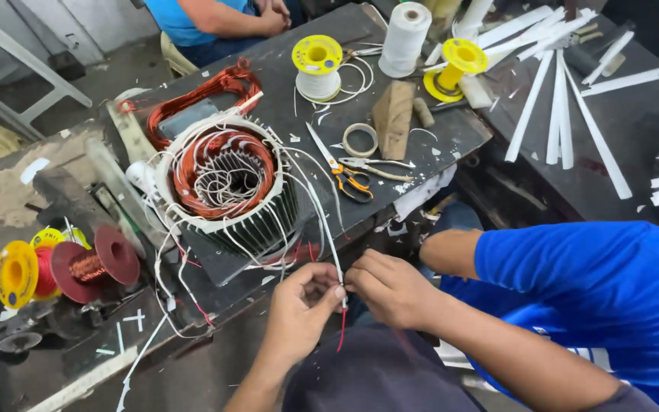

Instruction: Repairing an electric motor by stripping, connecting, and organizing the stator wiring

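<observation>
Both forearms come up from the bottom of the view and meet just off the near edge of the bench (436, 137), in front of the wearer's lap. The left hand (299, 309) is turned knuckles outward, wrist slightly bent, its thumb and forefinger pressed together on a thin white-sleeved wire (328, 233); the other fingers curl loosely under. The right hand (390, 288) faces it from the other side, fingers bunched and fingertips closed on the same wire, so the two hands touch at the pinch. Below the pinch a short red wire end (342, 332) hangs down. The wire runs up and back from the fingers, over the near edge, to the motor stator (226, 183), which stands on the left half of the bench with copper windings showing inside its finned housing and many white leads spilling around it. Orange-handled scissors (351, 177) lie near the near edge, right of the stator, with a roll of tape (360, 140) just behind them. Yellow spools (317, 65) and a white thread cone (406, 37) stand toward the far edge. Another person in a blue shirt (604, 297) sits close on the right, and a red spool of copper wire (89, 263) rests on a lower surface at the left.
</observation>
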